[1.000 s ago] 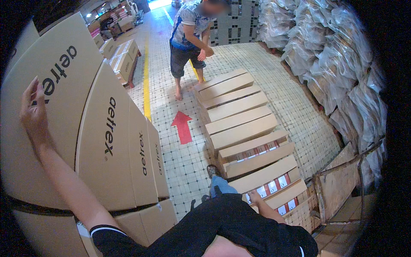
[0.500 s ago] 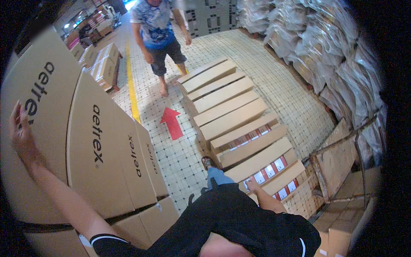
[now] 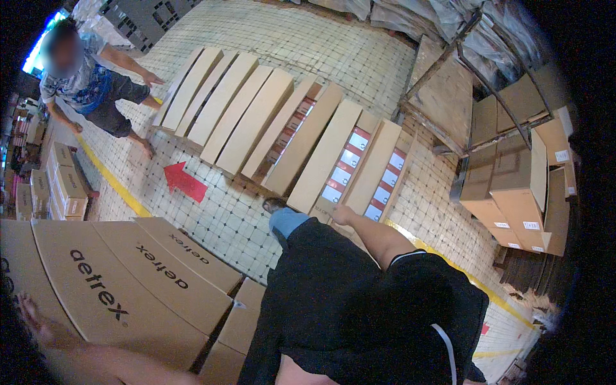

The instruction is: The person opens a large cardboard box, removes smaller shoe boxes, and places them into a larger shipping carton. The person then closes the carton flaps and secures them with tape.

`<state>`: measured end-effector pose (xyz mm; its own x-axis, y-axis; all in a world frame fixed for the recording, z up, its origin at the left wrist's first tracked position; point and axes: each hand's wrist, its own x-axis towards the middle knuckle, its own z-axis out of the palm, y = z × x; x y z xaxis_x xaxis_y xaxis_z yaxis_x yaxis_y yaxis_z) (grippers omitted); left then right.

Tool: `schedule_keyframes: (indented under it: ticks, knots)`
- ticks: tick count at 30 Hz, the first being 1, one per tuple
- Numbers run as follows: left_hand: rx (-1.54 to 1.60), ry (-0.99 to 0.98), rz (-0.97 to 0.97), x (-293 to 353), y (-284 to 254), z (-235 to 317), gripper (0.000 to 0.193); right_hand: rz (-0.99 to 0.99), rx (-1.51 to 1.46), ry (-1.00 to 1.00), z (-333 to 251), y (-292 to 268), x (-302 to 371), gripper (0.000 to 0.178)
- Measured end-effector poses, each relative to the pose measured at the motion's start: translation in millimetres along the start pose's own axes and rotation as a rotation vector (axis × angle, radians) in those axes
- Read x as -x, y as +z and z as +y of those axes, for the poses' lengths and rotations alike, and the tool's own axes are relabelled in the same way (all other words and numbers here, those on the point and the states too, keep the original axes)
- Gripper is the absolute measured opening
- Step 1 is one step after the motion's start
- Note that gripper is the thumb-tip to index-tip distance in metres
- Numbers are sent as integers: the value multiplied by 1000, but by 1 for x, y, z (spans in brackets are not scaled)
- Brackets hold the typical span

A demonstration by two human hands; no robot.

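My left hand (image 3: 43,324) is at the lower left, fingers spread, in front of the large brown cartons (image 3: 154,301) with dark printing. Whether its palm touches the cardboard I cannot tell. My right hand (image 3: 343,215) hangs low with its fingers curled, at the near end of a long open carton (image 3: 327,157). Anything inside those fingers is hidden. Red-and-white boxes (image 3: 350,157) show in a row between this carton's flaps. More long cartons (image 3: 240,115) stand side by side beyond it, their flaps up.
A person (image 3: 90,90) stands at the far left beside the row. A red floor arrow (image 3: 185,182) and yellow line (image 3: 122,189) mark the tiled aisle. At right are a wooden board (image 3: 443,96) in a metal frame, stacked cartons (image 3: 507,186) and plastic-wrapped bundles (image 3: 410,19).
My view has turned to the right, so the large cartons now lie lower left and the person appears farther left. My left hand sits lower in view; my right hand stays beside the open cartons.
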<state>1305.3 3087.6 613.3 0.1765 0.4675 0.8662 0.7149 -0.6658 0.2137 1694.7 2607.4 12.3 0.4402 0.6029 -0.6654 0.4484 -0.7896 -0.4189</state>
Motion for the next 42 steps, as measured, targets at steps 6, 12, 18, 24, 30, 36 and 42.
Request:
schedule_keyframes:
  ticks: [6, 12, 18, 24, 30, 36, 42]
  knots:
    - [-11, -219, -658, 246, 147, -11, 35, -94, -8, -26, 19, 18, 4, 47]
    - [411, -1001, -1672, 644, 130, 72, 41, -27, -118, 182, 13, 3, -17, 51]
    - [250, -1558, -1173, 726, 38, 45, 31, -40, -93, 166, -20, -46, -40, 57]
    - [335, -1680, -960, 638, 27, 36, 24, -50, -68, 33, -56, -72, -76, 61]
    - [229, -1538, -1157, 589, 67, 72, 29, -54, -153, 2, -83, -55, -105, 64]
    - [408, -722, -1675, 618, 118, 54, 42, 25, -272, 4, -62, -30, -65, 60]
    - [671, -857, -1645, 614, 125, 25, 37, 70, -390, 268, 14, 19, 33, 55]
